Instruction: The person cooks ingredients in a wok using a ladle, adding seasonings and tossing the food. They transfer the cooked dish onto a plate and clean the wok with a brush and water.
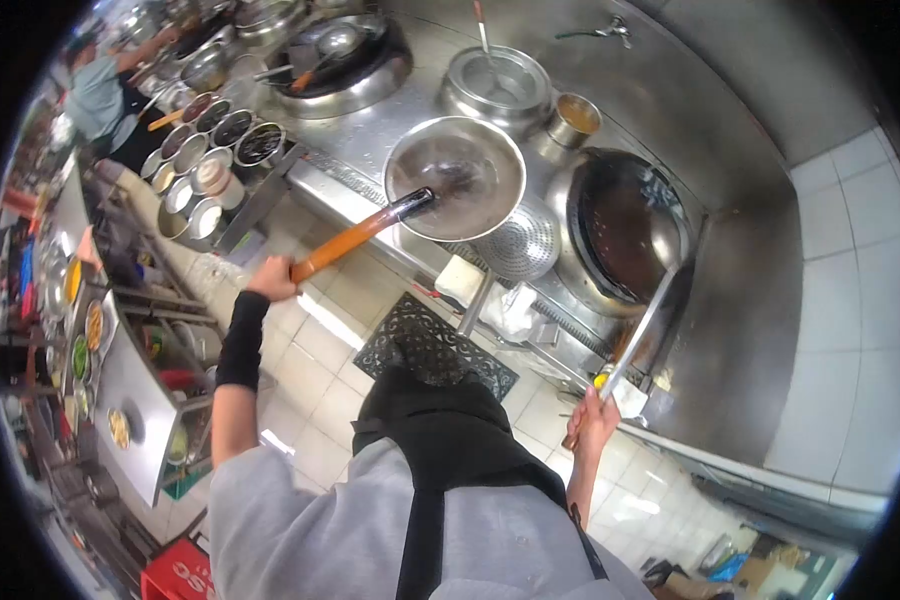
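My left hand (273,278) is wrapped round the orange-brown wooden handle (345,244) of a round metal pan (456,178). The pan is over the steel counter's front part, with a thin cloudy layer inside. On the right, my right hand (594,418) grips a long metal ladle (642,335) near its wooden end. The ladle's head reaches the right side of a large wok (625,230) that holds dark brown liquid. Between pan and wok lies a perforated strainer (518,240), its handle pointing towards me.
Behind are a lidded pot (497,88), a small pot of yellowish liquid (574,118) and another wok (335,62). Seasoning containers (210,170) stand at the left. A co-worker (105,100) is at the far upper left. A black mat (432,345) lies on the tiled floor.
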Available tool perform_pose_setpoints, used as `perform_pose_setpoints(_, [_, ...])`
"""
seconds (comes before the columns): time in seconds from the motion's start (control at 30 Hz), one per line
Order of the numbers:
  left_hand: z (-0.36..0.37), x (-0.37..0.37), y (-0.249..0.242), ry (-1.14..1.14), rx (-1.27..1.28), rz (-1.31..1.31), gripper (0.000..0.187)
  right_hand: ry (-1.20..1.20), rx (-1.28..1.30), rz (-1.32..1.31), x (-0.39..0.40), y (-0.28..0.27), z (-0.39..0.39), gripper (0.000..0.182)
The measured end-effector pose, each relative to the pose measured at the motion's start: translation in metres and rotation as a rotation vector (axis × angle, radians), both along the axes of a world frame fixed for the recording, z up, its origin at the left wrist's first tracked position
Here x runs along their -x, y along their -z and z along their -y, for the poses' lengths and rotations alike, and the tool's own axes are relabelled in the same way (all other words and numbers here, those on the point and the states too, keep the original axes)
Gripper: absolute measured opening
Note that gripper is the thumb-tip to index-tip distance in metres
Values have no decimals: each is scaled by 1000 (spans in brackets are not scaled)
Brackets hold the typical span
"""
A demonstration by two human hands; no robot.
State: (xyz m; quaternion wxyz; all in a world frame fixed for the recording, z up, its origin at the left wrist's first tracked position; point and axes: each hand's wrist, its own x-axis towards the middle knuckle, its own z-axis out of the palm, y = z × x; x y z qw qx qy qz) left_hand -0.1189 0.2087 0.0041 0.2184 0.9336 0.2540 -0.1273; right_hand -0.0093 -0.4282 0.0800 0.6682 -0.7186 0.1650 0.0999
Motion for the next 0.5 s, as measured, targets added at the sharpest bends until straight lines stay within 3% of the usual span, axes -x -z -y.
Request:
perform_pose_setpoints(0.03, [17, 14, -11, -13, 277, 105, 40, 16, -185, -44, -8, -15, -17, 14])
perform_pose_setpoints(0.1, [55, 34, -16, -132, 480, 214, 32, -24, -242, -59, -20, -29, -51, 12])
perform_pose_setpoints(0.17, [75, 56, -2, -194, 437, 319, 31, -75, -118, -60, -25, -43, -85, 11])
perform_pose_setpoints(0.2, [89, 59, -18, -225, 419, 320, 30, -97, -59, -69, -22, -48, -100, 12])
perform_pose_setpoints(0.33, [118, 68, -54, -366, 389, 394, 29, -203, -20, -1, -5, -58, -135, 34])
perform_pose_setpoints(0.43, [122, 63, -83, -439, 308, 515, 29, -294, -45, -10, 1, -78, -157, 33])
perform_pose_setpoints(0.47, [122, 59, -95, -455, 281, 528, 28, -297, -33, -44, 0, -80, -164, 20])
perform_pose_setpoints(0.5, [120, 57, -101, -474, 254, 547, 28, -345, -21, -49, -2, -79, -171, 20])
